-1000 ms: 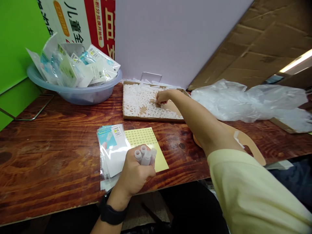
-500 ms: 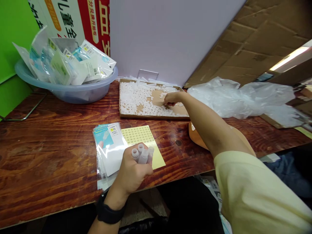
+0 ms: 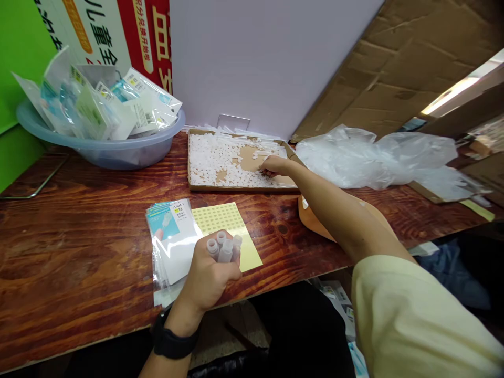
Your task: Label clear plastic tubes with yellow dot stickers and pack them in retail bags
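My left hand (image 3: 209,277) is wrapped round several small translucent plastic bottles (image 3: 226,251), their open necks pointing up. It hovers over the front edge of a stack of printed cards in clear bags (image 3: 181,244) and a yellow sticker sheet (image 3: 246,242). My right hand (image 3: 275,166) reaches into a shallow cardboard tray (image 3: 240,189), with fingers curled down and pressed together. Around its fingertips lie many small white plastic pieces (image 3: 212,156); whatever the fingers pinch is hidden. Thin white tubes (image 3: 265,154) lie near the tray's back right.
A blue plastic basin (image 3: 126,155) full of bagged packets (image 3: 137,113) stands at the back left. Clear plastic bags (image 3: 354,157) lie right of the tray. Under my right forearm is an orange-brown flat object (image 3: 315,223). A wire stand (image 3: 43,184) is at far left.
The view has shifted slightly, so things sit a little further left. My right hand stays low in the tray, fingers still curled; the left keeps its hold on the bottles.
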The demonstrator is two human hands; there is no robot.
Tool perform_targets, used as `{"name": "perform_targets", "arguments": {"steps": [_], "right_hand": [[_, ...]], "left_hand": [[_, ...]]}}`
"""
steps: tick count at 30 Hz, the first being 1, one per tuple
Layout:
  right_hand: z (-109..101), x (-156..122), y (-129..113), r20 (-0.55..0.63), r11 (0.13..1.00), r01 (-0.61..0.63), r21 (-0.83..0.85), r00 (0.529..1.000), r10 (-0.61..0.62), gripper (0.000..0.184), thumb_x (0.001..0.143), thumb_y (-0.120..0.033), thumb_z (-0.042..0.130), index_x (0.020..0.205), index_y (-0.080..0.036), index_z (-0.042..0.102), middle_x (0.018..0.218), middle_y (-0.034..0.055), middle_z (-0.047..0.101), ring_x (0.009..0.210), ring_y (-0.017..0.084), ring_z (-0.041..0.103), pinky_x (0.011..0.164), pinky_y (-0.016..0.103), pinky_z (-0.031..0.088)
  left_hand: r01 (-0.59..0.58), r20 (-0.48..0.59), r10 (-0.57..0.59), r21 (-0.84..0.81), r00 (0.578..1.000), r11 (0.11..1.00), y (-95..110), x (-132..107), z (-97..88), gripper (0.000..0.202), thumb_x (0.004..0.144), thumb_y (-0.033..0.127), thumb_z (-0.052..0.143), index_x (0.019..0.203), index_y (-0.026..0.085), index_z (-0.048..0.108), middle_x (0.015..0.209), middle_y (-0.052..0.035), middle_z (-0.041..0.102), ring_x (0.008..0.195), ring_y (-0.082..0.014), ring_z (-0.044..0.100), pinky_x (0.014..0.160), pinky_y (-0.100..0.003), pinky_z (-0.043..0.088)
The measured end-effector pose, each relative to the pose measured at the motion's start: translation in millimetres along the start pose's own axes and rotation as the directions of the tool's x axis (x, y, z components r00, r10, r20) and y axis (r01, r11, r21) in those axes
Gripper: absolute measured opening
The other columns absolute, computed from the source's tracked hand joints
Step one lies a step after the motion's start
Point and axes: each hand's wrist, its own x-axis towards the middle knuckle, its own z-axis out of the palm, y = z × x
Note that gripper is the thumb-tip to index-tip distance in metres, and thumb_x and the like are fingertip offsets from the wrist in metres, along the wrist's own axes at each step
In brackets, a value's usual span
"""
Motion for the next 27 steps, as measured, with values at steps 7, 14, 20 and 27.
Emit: {"name": "perform_targets", "arguments": {"steps": [7, 14, 20, 27], "right_hand": [[0.2, -9.4, -8.0, -0.061, 1.000, 0.009, 0.013, 0.998, -0.008, 0.015, 0.086, -0.021, 0.054, 0.074, -0.012, 0.056, 0.060, 0.0044, 0.056, 0.051, 0.011, 0.049, 0.052, 0.023, 0.045], [1.9, -18.9, -26.2, -0.132, 0.966, 0.140, -0.217, 0.976, -0.171, 0.016, 0.086, -0.024, 0.055, 0.080, -0.012, 0.063, 0.083, 0.0123, 0.067, 0.079, 0.020, 0.061, 0.067, 0.025, 0.044], [15.1, -27.2, -30.5, -0.132, 0.892, 0.229, -0.390, 0.945, -0.300, 0.020, 0.087, -0.025, 0.054, 0.098, -0.012, 0.064, 0.108, 0.0177, 0.066, 0.101, 0.026, 0.058, 0.082, 0.028, 0.041], [19.1, -33.7, -25.4, -0.156, 0.902, 0.241, -0.359, 0.937, -0.313, 0.014, 0.086, -0.017, 0.054, 0.094, -0.012, 0.064, 0.102, 0.0159, 0.067, 0.093, 0.024, 0.059, 0.077, 0.027, 0.040]], "left_hand": [[-0.025, 0.005, 0.025, 0.025, 1.000, 0.999, -0.6, -0.4, -1.6, 0.019, 0.047, 0.006, 0.061, 0.053, 0.016, 0.045, 0.056, 0.0033, 0.043, 0.053, -0.0088, 0.037, 0.049, -0.026, 0.024], [-0.026, 0.001, 0.026, 0.014, 1.000, 1.000, -1.3, -0.1, -1.5, 0.020, 0.047, 0.006, 0.060, 0.053, 0.016, 0.044, 0.056, 0.0032, 0.043, 0.054, -0.0088, 0.037, 0.049, -0.026, 0.024], [-0.016, -0.025, 0.016, 0.001, 1.000, 1.000, 2.0, -2.2, -2.1, 0.021, 0.045, 0.006, 0.060, 0.051, 0.016, 0.042, 0.055, 0.0032, 0.041, 0.054, -0.0084, 0.036, 0.050, -0.026, 0.023], [-0.031, -0.031, 0.031, 0.008, 0.999, 0.999, 5.4, -4.9, -3.9, 0.020, 0.045, 0.007, 0.061, 0.051, 0.016, 0.043, 0.054, 0.0032, 0.042, 0.053, -0.0083, 0.036, 0.048, -0.025, 0.022]]}}
